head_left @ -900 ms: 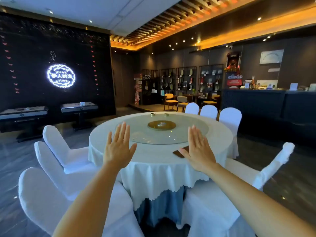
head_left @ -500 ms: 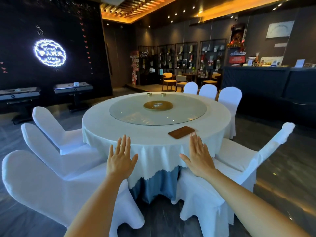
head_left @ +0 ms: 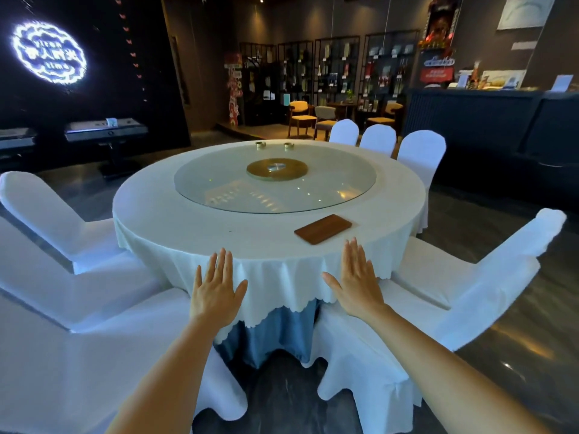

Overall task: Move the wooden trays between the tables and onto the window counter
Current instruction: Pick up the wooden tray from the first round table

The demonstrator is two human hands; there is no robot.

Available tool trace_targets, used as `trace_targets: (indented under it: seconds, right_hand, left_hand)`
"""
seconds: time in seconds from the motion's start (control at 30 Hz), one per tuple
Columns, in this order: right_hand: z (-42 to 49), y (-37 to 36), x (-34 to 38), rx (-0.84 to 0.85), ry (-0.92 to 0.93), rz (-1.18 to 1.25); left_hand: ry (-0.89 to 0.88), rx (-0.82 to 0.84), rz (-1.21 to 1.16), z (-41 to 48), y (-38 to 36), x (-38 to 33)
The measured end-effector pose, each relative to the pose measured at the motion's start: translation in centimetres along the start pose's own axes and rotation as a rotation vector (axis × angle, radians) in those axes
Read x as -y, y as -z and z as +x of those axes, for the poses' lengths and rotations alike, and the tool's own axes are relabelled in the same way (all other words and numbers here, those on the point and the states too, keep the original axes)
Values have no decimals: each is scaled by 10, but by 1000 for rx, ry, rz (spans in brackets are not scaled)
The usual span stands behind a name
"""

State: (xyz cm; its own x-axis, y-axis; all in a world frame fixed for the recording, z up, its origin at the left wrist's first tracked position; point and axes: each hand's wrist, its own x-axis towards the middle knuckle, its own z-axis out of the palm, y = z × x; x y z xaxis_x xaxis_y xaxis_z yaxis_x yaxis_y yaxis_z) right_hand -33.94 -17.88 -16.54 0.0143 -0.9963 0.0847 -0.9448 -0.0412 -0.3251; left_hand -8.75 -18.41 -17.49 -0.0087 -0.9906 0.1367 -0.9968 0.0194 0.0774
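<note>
Head view: a wooden tray lies flat near the near-right edge of a round table. The left hand and right hand hover before the table's near edge, fingers spread flat, grasping nothing.

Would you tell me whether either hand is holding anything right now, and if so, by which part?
Nothing is held. The left hand and right hand are open and flat; the wooden tray lies untouched.
</note>
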Motion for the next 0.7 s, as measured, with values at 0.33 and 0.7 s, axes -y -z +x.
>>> trace_targets:
  seconds: [0.33, 0.7]
  right_hand:
    - [193, -23, -42, 73, -56, -17]
    - [379, -65, -133, 139, -136, 80]
  left_hand:
    - [-23, 163, -73, 194, -64, -38]
    - [247, 426, -341, 336, -147, -109]
